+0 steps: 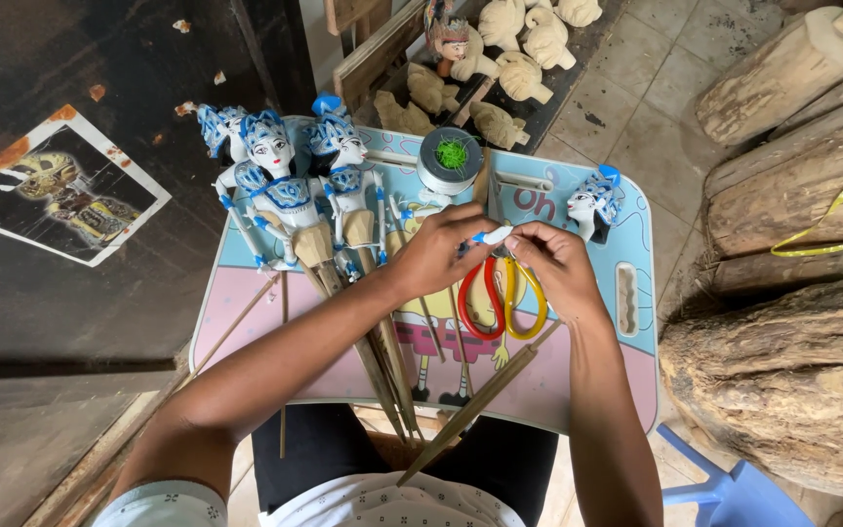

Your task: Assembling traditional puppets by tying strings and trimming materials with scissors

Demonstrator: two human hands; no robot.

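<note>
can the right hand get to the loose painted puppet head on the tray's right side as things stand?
Probably yes. The painted puppet head lies alone on the tray, just up and right of the right hand, with nothing between them. But both the right and left hand are pinching a small white and blue piece, so it must let go first.

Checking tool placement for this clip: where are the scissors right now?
In the head view, the scissors lie on the lap tray, centre-right, under the left hand and right hand, their red and yellow handle loops pointing toward the person.

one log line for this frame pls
left hand + right hand: both pinch small white-blue puppet piece | scissors under hands | painted puppets left on lap tray
</note>
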